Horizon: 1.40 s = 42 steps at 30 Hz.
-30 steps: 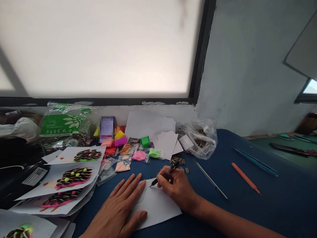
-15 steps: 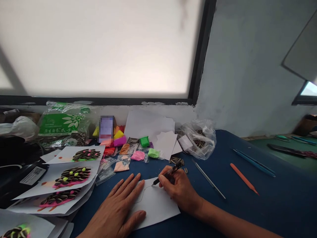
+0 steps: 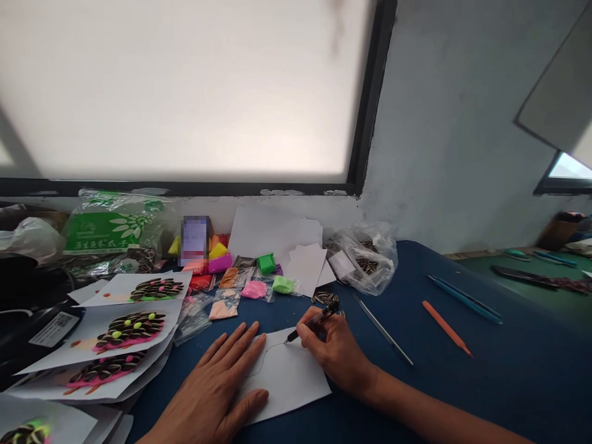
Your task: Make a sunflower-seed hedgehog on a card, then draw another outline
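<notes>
A white sheet of paper (image 3: 293, 382) lies on the dark blue table, with a thin curved line drawn across its upper left part. Flat on the paper's left side rests my left hand (image 3: 222, 376), fingers stretched out and thumb apart. My right hand (image 3: 337, 351) is closed around a black pen (image 3: 314, 320), whose tip touches the paper at the end of the line. Just beyond that hand are several loose sunflower seeds (image 3: 325, 298). To the left lie sheets with hedgehog-like pictures (image 3: 129, 330) made of seeds and coloured clay.
Packets of coloured clay (image 3: 254, 288) and blank paper sheets (image 3: 303, 265) lie at the back. A clear bag of seeds (image 3: 367, 262) stands near the wall. On the right are a metal rod (image 3: 383, 330), an orange tool (image 3: 446, 327) and blue tools (image 3: 465, 299). A green seed bag (image 3: 108, 231) is back left.
The view has shifted slightly, so most things appear a little further left. The pen tip stays at the line's end in my right hand; my left hand keeps its place on the paper.
</notes>
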Tool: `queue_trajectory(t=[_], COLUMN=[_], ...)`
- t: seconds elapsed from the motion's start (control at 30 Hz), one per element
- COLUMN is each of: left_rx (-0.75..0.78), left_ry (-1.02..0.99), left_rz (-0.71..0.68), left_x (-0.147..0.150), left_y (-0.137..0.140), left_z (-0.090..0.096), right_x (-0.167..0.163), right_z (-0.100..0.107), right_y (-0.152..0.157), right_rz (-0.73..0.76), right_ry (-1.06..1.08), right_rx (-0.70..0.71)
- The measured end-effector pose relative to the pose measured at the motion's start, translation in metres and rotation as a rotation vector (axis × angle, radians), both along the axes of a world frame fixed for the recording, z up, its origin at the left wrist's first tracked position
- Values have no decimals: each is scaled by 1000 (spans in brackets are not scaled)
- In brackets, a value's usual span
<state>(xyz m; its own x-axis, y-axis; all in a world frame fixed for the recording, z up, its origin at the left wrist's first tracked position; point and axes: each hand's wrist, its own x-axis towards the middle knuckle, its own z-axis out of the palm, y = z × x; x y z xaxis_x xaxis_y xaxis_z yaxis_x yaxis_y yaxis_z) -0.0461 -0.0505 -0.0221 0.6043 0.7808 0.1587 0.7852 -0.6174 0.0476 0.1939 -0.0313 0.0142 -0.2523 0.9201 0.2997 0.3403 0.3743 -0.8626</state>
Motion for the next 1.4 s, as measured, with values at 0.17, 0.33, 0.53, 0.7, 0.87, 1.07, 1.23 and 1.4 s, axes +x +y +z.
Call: queue_trajectory(t=[0.17, 0.33, 0.53, 0.7, 0.87, 1.07, 1.23, 1.4], left_rx=[-9, -31, -4, -14, -15, -35, -68, -32], left_ry=[-4, -12, -54, -42, -50, -59, -35, -42], left_rz=[13, 31, 45, 34, 31, 34, 50, 40], left_x=[1, 2, 2, 3, 4, 4, 6, 6], left_y=[1, 0, -1, -2, -2, -4, -5, -4], left_z=[1, 2, -1, 2, 4, 6, 10, 8], right_x=[2, 4, 4, 4, 6, 9, 11, 13], right_z=[-2, -4, 0, 2, 1, 0, 1, 0], right_y=[0, -1, -3, -5, -7, -8, -9, -11], right_rz=[3, -14, -22, -29, -41, -43, -55, -68], right_ry=[-16, -18, -9, 1, -15, -34, -56, -48], right_rx=[-11, 10, -2, -8, 1, 12, 26, 24])
